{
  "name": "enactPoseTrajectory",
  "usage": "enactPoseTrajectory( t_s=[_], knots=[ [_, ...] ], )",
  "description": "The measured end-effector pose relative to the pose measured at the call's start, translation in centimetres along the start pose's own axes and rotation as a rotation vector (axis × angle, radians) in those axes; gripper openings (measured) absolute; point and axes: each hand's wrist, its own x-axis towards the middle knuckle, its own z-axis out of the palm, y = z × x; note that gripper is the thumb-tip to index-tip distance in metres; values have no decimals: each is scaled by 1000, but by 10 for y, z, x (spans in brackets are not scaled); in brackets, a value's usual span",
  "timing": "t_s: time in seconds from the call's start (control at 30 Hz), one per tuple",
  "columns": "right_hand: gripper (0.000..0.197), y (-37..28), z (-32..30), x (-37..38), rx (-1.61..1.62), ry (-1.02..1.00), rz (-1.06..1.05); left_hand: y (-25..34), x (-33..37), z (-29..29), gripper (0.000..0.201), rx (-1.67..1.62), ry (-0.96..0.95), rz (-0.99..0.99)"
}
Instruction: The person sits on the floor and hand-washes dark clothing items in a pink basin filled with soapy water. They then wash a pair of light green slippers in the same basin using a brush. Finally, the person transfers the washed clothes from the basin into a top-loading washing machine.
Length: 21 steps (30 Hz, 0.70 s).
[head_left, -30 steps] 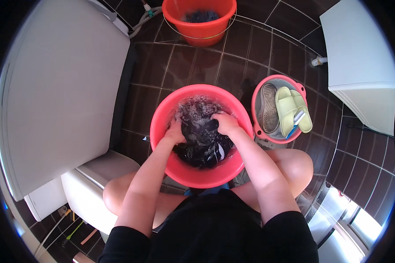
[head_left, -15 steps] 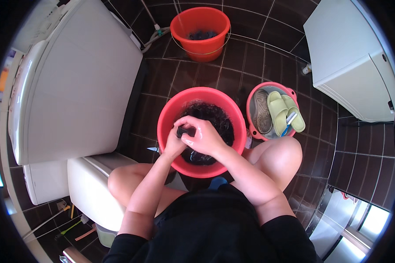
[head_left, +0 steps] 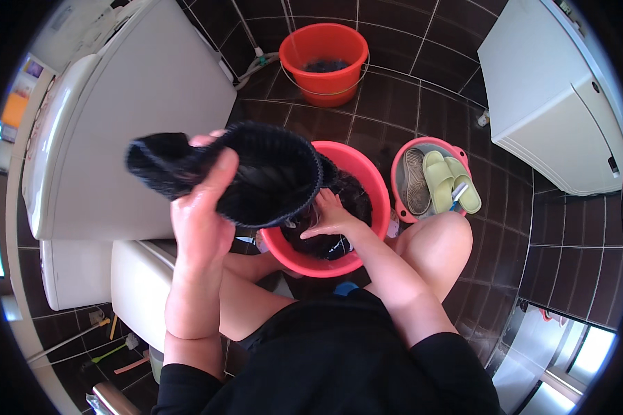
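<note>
My left hand (head_left: 204,197) is raised to the left of the red basin (head_left: 372,180), closed around a dark garment (head_left: 263,173) with a ribbed edge. The garment hangs in a wide loop toward the basin, and a bunched end sticks out left of my fingers. Over the basin, my right hand (head_left: 331,216) has its fingers spread, near the lower part of the garment. Dark cloth and water (head_left: 346,190) fill the basin; where the raised garment ends and the other cloth begins I cannot tell.
Beyond the basin stands an orange-red bucket (head_left: 325,86) with dark contents and a wire handle. A pink tub (head_left: 396,173) at right holds pale green slippers (head_left: 438,181) and a brush (head_left: 458,194). White appliances (head_left: 138,131) flank the left; a white cabinet (head_left: 540,104) stands far right.
My left hand has risen out of the basin to the left, bringing up the dark garment and spreading its ribbed edge. The right hand has parted from it, fingers now spread.
</note>
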Motion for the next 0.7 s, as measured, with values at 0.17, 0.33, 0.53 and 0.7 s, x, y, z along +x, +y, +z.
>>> enactPoseTrajectory(
  t_s=[0.17, 0.33, 0.53, 0.7],
  knots=[
    [89, 43, 52, 26, 83, 94, 48, 38, 11, 4, 26, -169, -17, 95],
    [41, 27, 28, 22, 573, 556, 48, 24, 38, -37, 23, 48, 271, 137],
    [50, -125, -101, -13, 785, 347, -51, -84, 46, -108, 23, 320, 355, -69],
    [56, -221, -171, -44, 744, 248, -280, -145, 22, -106, 24, 203, 303, -202]
  ],
)
